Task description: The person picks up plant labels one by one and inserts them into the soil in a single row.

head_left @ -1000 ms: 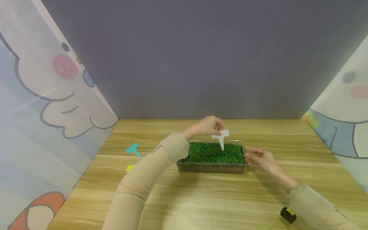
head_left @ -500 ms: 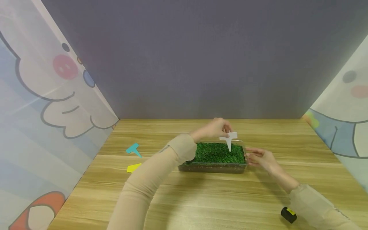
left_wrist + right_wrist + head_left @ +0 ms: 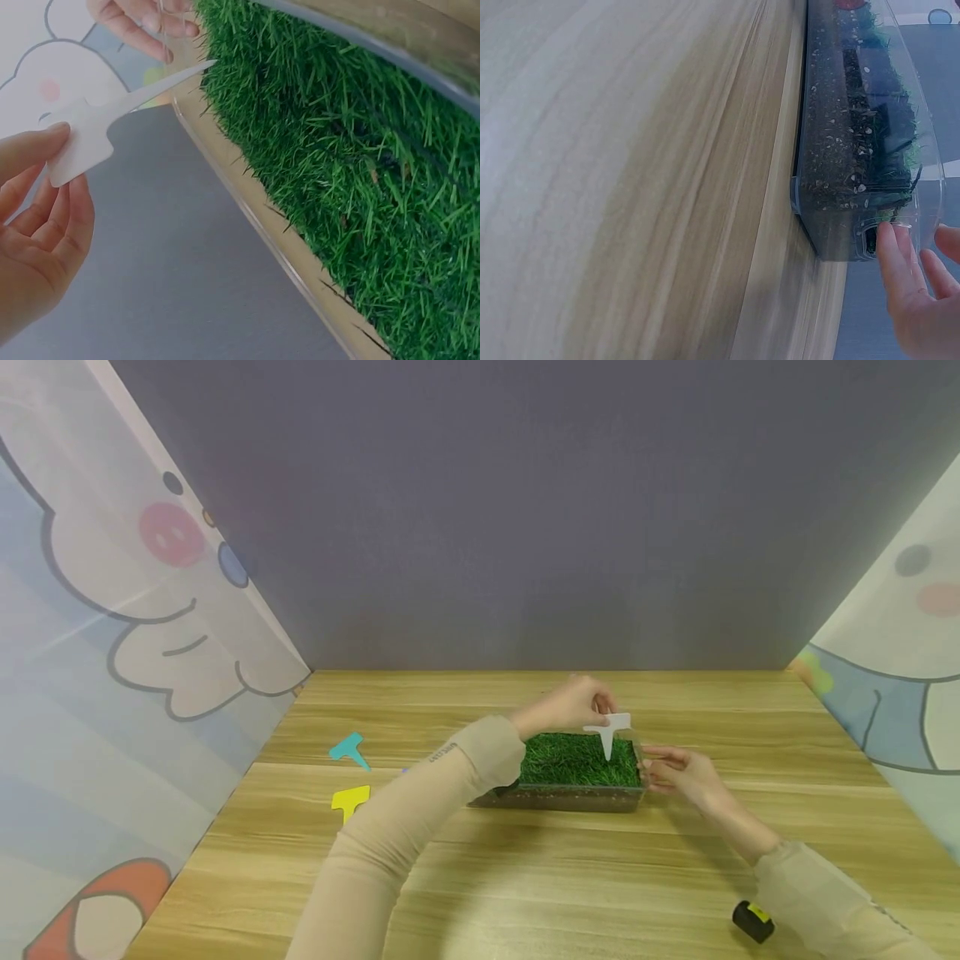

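Note:
A T-shaped white plant label (image 3: pixel 607 735) is pinched by its broad head between the thumb and fingers of my left hand (image 3: pixel 572 703). Its pointed stem aims down at the grass near the right end of a clear plastic box (image 3: pixel 558 799). In the left wrist view the label's tip (image 3: pixel 208 64) meets the blades at the grass edge. Green grass (image 3: pixel 562 760) over dark soil fills the box. My right hand (image 3: pixel 686 774) stands at the box's right end. In the right wrist view its extended fingers (image 3: pixel 891 251) touch the end wall. My left forearm hides the box's left end.
On the wooden table (image 3: pixel 570 885) to the left lie a teal plant label (image 3: pixel 348 747) and a yellow one (image 3: pixel 350 799). A sliver of purple (image 3: pixel 405 769) peeks out behind the left sleeve. Near the right sleeve lies a small black cylinder (image 3: pixel 752 922). A grey panel (image 3: pixel 555 527) stands behind.
My left hand has moved to the right and slightly nearer with the white label, toward the box's right end. More of the yellow label shows. My right hand has stayed put.

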Motion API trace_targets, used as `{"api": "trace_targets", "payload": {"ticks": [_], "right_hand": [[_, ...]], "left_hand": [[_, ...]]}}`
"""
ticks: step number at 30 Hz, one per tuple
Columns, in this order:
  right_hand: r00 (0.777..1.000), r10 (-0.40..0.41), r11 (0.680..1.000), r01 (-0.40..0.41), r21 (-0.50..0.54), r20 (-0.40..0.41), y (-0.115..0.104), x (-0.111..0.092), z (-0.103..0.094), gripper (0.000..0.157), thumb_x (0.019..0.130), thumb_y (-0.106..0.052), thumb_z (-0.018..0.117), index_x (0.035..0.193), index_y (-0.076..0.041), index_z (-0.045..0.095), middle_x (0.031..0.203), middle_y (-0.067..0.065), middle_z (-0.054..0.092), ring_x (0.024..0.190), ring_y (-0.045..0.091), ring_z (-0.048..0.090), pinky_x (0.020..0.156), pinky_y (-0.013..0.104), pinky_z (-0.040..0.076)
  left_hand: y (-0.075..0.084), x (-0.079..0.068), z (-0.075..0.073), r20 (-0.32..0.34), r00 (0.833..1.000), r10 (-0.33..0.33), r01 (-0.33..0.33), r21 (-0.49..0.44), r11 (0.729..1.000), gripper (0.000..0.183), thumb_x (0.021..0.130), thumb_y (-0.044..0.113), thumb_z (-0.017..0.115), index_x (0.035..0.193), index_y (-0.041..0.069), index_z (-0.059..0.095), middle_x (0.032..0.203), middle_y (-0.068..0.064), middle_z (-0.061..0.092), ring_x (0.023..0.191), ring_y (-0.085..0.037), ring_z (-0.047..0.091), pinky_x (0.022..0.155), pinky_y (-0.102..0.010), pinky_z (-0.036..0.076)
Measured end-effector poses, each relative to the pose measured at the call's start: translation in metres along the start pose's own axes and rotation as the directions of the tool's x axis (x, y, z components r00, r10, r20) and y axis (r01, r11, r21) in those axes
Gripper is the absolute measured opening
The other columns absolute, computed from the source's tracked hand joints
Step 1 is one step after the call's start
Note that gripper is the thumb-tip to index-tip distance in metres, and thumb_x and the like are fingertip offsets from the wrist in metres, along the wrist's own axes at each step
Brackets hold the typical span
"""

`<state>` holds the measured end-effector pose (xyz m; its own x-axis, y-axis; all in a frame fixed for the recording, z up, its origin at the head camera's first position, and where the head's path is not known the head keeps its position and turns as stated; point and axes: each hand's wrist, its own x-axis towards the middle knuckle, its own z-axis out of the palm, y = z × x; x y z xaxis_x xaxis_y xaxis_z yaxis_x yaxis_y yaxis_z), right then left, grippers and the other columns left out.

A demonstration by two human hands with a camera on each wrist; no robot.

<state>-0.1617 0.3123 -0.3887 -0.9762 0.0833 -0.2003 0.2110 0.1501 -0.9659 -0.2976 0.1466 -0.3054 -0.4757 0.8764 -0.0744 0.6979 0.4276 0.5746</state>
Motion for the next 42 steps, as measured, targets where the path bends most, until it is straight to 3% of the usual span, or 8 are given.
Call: {"api": "trace_targets", "payload": {"ticks": [6, 13, 16, 21, 28, 31, 36, 42], "right_hand": [[1.0, -0.006, 1.0, 0.006, 0.01, 0.0, 0.002, 0.001, -0.001, 0.049, 0.089, -0.007, 0.051, 0.127, 0.016, 0.03, 0.111, 0.029, 0.053, 0.081, 0.013, 0.063, 0.077, 0.032, 0.05], [0.997, -0.064, 0.985, 0.057, 0.16, 0.038, 0.033, 0.014, -0.013, 0.047, 0.081, -0.022, 0.064, 0.119, 0.002, 0.05, 0.093, 0.003, 0.066, 0.08, 0.016, 0.064, 0.073, 0.031, 0.051], [0.999, -0.033, 0.985, 0.028, 0.171, 0.023, 0.043, 0.021, -0.016, 0.055, 0.073, -0.034, 0.07, 0.117, -0.005, 0.053, 0.089, -0.004, 0.066, 0.079, 0.015, 0.064, 0.072, 0.029, 0.051], [1.0, 0.008, 0.991, -0.009, 0.13, 0.008, 0.036, 0.017, -0.013, 0.066, 0.072, -0.036, 0.07, 0.122, 0.001, 0.047, 0.092, -0.001, 0.066, 0.081, 0.014, 0.064, 0.074, 0.029, 0.05], [1.0, 0.004, 0.997, -0.004, 0.071, -0.006, 0.011, 0.003, -0.004, 0.052, 0.086, -0.011, 0.056, 0.126, 0.014, 0.034, 0.105, 0.021, 0.06, 0.079, 0.013, 0.063, 0.075, 0.031, 0.05], [1.0, -0.006, 0.995, 0.004, 0.097, 0.015, 0.018, 0.007, -0.008, 0.053, 0.084, -0.017, 0.06, 0.125, 0.01, 0.039, 0.101, 0.014, 0.063, 0.08, 0.014, 0.063, 0.075, 0.031, 0.05], [0.999, 0.026, 0.987, -0.03, 0.16, 0.024, 0.041, 0.02, -0.016, 0.05, 0.069, -0.036, 0.071, 0.111, -0.015, 0.055, 0.09, -0.003, 0.066, 0.081, 0.013, 0.064, 0.075, 0.029, 0.05], [0.999, -0.028, 0.979, 0.021, 0.201, 0.032, 0.051, 0.025, -0.018, 0.052, 0.073, -0.032, 0.07, 0.115, -0.008, 0.055, 0.09, -0.001, 0.066, 0.08, 0.016, 0.064, 0.073, 0.03, 0.05]], "left_hand": [[-0.001, 0.001, 0.004, 0.001, 1.0, 0.013, -0.013, 0.016, 1.0, 0.014, 0.081, 0.011, 0.064, 0.095, 0.01, 0.065, 0.083, 0.004, 0.062, 0.073, -0.003, 0.054, 0.066, -0.013, 0.041], [-0.002, 0.003, 0.01, -0.009, 1.0, 0.017, -0.017, 0.028, 0.999, 0.013, 0.081, 0.012, 0.064, 0.094, 0.01, 0.065, 0.084, 0.004, 0.062, 0.073, -0.003, 0.054, 0.063, -0.011, 0.042], [-0.002, 0.003, 0.012, -0.011, 1.0, 0.017, -0.016, 0.029, 0.999, 0.014, 0.081, 0.012, 0.064, 0.094, 0.009, 0.066, 0.083, 0.004, 0.062, 0.073, -0.003, 0.054, 0.062, -0.01, 0.041], [-0.002, 0.003, 0.015, -0.007, 1.0, 0.017, -0.017, 0.025, 1.0, 0.014, 0.08, 0.011, 0.065, 0.094, 0.007, 0.066, 0.083, 0.002, 0.063, 0.072, -0.003, 0.054, 0.062, -0.009, 0.041], [-0.004, 0.005, 0.021, 0.01, 1.0, 0.019, -0.019, 0.028, 0.999, 0.015, 0.081, 0.011, 0.064, 0.095, 0.007, 0.066, 0.084, 0.002, 0.062, 0.073, -0.003, 0.053, 0.063, -0.008, 0.041], [-0.005, 0.005, 0.023, 0.011, 0.999, 0.03, -0.031, 0.039, 0.999, 0.015, 0.081, 0.011, 0.064, 0.095, 0.007, 0.066, 0.084, 0.002, 0.062, 0.072, -0.003, 0.053, 0.062, -0.008, 0.041], [-0.005, 0.005, 0.025, 0.014, 0.999, 0.034, -0.035, 0.057, 0.998, 0.014, 0.08, 0.011, 0.065, 0.094, 0.007, 0.066, 0.085, 0.002, 0.063, 0.073, -0.003, 0.054, 0.063, -0.009, 0.041], [-0.006, 0.007, 0.028, 0.024, 0.999, 0.031, -0.032, 0.075, 0.997, 0.015, 0.08, 0.012, 0.065, 0.094, 0.009, 0.066, 0.084, 0.003, 0.063, 0.072, -0.002, 0.053, 0.062, -0.008, 0.04]]}}
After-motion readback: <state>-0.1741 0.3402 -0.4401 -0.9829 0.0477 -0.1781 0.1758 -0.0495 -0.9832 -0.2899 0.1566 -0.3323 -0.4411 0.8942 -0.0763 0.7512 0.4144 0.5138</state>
